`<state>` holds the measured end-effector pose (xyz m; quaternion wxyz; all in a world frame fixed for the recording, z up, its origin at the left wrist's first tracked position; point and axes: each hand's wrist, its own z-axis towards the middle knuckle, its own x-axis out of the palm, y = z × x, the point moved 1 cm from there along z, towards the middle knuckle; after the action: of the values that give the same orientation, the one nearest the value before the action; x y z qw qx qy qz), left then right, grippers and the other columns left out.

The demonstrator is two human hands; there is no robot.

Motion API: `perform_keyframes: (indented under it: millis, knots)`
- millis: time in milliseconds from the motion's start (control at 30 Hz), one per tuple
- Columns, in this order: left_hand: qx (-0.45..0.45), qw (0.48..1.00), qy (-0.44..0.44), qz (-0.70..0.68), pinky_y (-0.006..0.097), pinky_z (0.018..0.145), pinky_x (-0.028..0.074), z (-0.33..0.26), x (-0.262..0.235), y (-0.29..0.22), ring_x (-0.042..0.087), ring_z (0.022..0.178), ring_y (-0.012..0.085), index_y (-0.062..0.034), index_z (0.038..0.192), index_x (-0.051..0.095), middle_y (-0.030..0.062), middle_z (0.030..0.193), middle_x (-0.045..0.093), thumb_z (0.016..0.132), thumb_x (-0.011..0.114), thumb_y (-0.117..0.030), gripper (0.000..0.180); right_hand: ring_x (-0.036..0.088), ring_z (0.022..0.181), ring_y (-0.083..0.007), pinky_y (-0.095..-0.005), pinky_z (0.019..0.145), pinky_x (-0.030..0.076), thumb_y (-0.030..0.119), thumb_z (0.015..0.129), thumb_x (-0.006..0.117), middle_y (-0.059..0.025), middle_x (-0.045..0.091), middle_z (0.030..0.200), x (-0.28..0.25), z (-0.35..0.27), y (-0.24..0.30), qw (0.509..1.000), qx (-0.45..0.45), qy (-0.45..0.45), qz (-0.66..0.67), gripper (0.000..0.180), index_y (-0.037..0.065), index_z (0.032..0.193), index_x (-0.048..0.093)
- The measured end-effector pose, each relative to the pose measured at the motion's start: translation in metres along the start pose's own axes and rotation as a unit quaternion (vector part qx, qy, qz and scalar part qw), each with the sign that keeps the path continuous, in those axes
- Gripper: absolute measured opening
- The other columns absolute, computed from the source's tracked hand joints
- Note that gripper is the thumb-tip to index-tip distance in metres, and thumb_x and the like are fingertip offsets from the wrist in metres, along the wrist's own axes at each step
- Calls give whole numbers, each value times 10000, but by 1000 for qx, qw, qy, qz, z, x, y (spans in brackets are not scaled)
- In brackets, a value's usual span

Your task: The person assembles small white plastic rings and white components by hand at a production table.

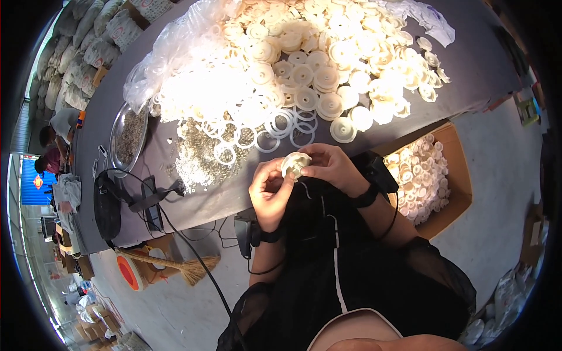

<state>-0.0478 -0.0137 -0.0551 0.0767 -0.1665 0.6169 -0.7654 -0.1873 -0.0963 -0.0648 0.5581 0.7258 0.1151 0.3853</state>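
Observation:
My left hand [268, 190] and my right hand [329, 165] meet at the near edge of a dark grey table [468, 76]. Together they hold one cream plastic disc part [295, 164], fingers pinched around its rim. Just beyond the hands lie loose white rings [280, 124] and a big heap of cream disc parts [328, 58]. A spread of small clear pieces [196, 158] lies left of the rings. Both wrists wear black bands.
A cardboard box [453, 175] with cream disc parts stands on the floor to the right. A metal bowl [127, 136] of small pieces, a clear plastic bag [170, 52], a black pouch [107, 205] and cables sit left. A straw broom [175, 268] lies below the table. People work far left.

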Motion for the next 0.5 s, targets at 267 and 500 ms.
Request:
perform_keyframes:
  millis: [267, 500]
  knots:
    - [29, 998, 11, 59, 175, 675, 438, -1, 3, -8, 527, 769, 68, 12, 1004, 588, 33, 909, 530, 747, 613, 88, 269, 581, 876, -110, -248, 790, 473, 116, 772, 684, -60, 602, 948, -5, -1, -3, 998, 15, 50, 28, 326, -31, 1029, 547]
    - [32, 987, 16, 154, 176, 662, 432, 1, 4, -9, 528, 758, 75, 3, 1010, 591, 37, 903, 534, 728, 617, 82, 294, 588, 854, -116, -252, 776, 480, 143, 788, 671, -58, 606, 947, 0, -3, -7, 997, -23, 25, -69, 334, -20, 1054, 552]
